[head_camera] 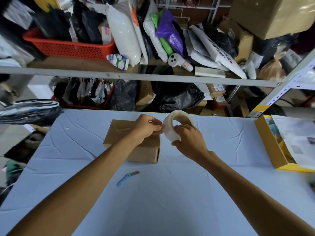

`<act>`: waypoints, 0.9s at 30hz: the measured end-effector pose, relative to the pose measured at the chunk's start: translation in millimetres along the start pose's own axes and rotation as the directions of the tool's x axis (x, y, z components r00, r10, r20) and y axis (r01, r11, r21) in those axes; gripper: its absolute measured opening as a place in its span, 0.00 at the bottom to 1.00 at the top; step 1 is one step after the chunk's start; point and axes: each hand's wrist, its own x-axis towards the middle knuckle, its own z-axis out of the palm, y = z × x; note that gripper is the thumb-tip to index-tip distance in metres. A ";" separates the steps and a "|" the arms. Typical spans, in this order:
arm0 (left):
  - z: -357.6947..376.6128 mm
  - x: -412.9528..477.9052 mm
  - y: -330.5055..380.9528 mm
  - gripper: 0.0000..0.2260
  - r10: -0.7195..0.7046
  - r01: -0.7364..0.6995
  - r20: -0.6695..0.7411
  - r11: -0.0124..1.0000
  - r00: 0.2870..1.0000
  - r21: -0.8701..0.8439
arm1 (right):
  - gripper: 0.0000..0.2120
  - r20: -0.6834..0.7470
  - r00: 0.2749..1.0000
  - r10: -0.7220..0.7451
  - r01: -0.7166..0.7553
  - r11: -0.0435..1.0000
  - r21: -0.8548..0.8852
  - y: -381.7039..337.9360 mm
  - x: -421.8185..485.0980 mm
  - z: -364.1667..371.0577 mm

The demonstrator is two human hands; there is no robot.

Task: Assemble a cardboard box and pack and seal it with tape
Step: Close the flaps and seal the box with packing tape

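A closed brown cardboard box (119,135) rests on the pale blue cloth of the table, with a strip of clear tape along its top. My right hand (189,140) grips a wide roll of clear tape (173,126) held upright just above the box's right edge. My left hand (146,128) hovers over the box top, its fingertips pinching the loose end of the tape at the roll's left side.
A blue-handled utility knife (127,178) lies on the cloth in front of the box. An open yellow-edged carton (271,143) with papers stands at the right. Cluttered metal shelves (136,76) with bags and a red basket (68,46) rise behind the table.
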 end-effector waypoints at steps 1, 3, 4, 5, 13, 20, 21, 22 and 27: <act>0.0 0.7 0.2 0.10 -0.029 0.029 -0.010 1.000 1.000 -0.012 | 0.12 0.002 1.000 -0.002 0.002 1.000 0.004 -1.0 -0.1 0.3; -0.8 2.6 0.8 0.08 -0.107 0.108 0.014 0.988 0.994 -0.113 | 0.12 0.000 1.000 -0.005 0.005 1.000 0.008 -1.1 -0.2 -0.7; -1.3 2.9 1.7 0.07 -0.143 0.149 0.042 0.972 0.989 -0.181 | 0.12 -0.003 1.000 -0.008 0.008 1.000 0.008 -0.5 -0.7 -1.4; -1.6 3.0 2.7 0.07 -0.173 0.184 0.069 0.955 0.983 -0.231 | 0.12 -0.006 1.000 -0.013 0.013 1.000 0.010 0.2 -1.3 -1.8; -3.2 -3.9 3.9 0.03 -0.313 0.359 0.177 0.849 0.933 -0.389 | 0.10 -0.029 0.999 -0.039 0.040 0.999 0.025 3.3 -3.2 -4.8; -6.4 -7.0 7.2 0.03 -0.298 0.354 0.209 0.872 0.932 -0.338 | 0.12 -0.037 0.998 -0.057 0.057 0.998 -0.009 5.5 -4.4 -3.0; -6.6 -7.6 7.7 0.02 -0.283 0.340 0.209 0.883 0.936 -0.323 | 0.12 -0.036 0.998 -0.055 0.055 0.998 -0.009 5.8 -4.7 -2.9; -6.2 -7.3 7.4 0.03 -0.256 0.309 0.203 0.902 0.945 -0.302 | 0.12 -0.032 0.998 -0.054 0.054 0.999 -0.006 6.1 -5.0 -2.6; -1.8 -7.1 1.0 0.05 0.019 0.004 0.177 0.992 0.984 -0.128 | 0.12 -0.022 0.999 0.026 -0.024 0.996 0.089 7.6 -4.1 -0.5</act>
